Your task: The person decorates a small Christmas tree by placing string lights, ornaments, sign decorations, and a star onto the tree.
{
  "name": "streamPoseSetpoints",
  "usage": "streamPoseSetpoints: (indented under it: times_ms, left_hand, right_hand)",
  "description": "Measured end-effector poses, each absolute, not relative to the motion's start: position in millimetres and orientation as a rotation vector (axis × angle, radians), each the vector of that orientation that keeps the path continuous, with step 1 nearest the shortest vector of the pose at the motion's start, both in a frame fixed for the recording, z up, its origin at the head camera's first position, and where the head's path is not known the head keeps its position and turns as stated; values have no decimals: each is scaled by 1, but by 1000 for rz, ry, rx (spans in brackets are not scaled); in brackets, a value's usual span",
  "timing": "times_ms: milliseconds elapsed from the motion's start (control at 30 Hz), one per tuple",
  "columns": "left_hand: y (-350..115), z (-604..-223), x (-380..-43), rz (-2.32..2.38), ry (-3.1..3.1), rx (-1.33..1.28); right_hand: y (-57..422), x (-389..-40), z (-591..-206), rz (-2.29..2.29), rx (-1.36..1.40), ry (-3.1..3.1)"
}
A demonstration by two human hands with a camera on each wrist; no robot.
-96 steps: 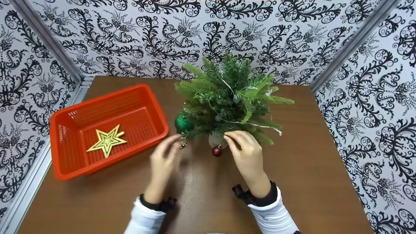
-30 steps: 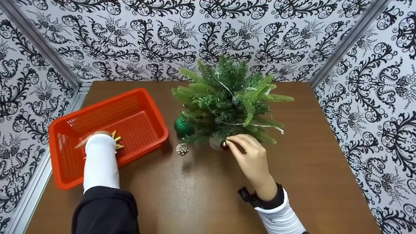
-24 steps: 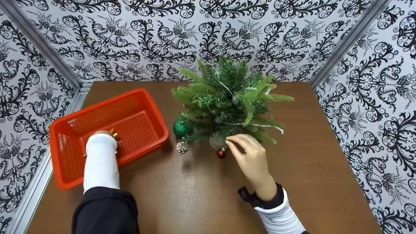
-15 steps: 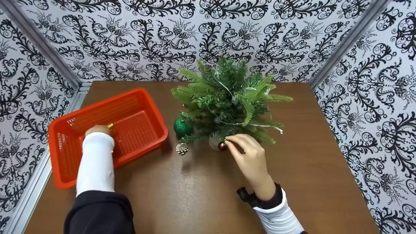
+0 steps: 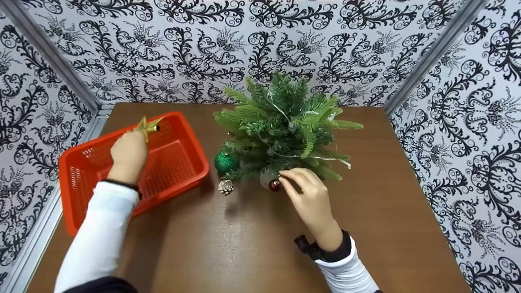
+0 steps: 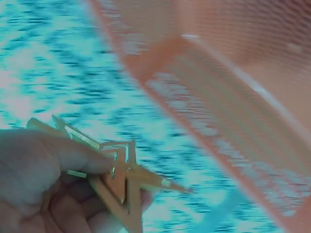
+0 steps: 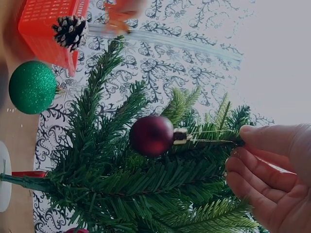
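My left hand (image 5: 129,154) holds a gold star tree topper (image 6: 127,177) above the red basket, thumb across it in the left wrist view. The topper's short tube end points right in the head view. At the front of the small artificial Christmas tree (image 5: 281,122), my right hand (image 5: 308,195) pinches the thread loop of a dark red bauble (image 7: 151,135). The bauble hangs from that loop by its gold cap, close to a front branch. A green glitter bauble (image 5: 226,162) and a pinecone ornament (image 5: 225,187) hang at the tree's left side.
A red plastic basket (image 5: 191,179) stands on the left of the brown table (image 5: 228,252). A light string (image 5: 325,158) winds through the branches. Patterned panels (image 5: 228,53) close in the back and sides, with metal posts at the corners.
My left hand went from beside the pinecone into the basket, took hold of the star topper and has lifted it. My right hand stays at the tree's front while the red bauble swings slightly.
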State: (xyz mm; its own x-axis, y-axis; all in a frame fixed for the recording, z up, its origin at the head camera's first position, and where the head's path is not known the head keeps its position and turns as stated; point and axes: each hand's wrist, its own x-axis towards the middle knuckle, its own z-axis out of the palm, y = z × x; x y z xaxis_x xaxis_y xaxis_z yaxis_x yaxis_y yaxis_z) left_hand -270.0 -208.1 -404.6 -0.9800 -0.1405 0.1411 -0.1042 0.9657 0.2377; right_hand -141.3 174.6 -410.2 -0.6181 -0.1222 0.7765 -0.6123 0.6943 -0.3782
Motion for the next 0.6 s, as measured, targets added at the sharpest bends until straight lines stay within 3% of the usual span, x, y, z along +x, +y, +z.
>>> streamPoseSetpoints:
  times_ms: [333, 600]
  left_hand:
    - [-145, -384, -211, -318, -2261, -209]
    - [-106, -377, -184, -373, -1919, -523]
  right_hand:
    - [174, -138, -411, 828, 594, -2162]
    - [174, -135, -408, 842, 605, -2127]
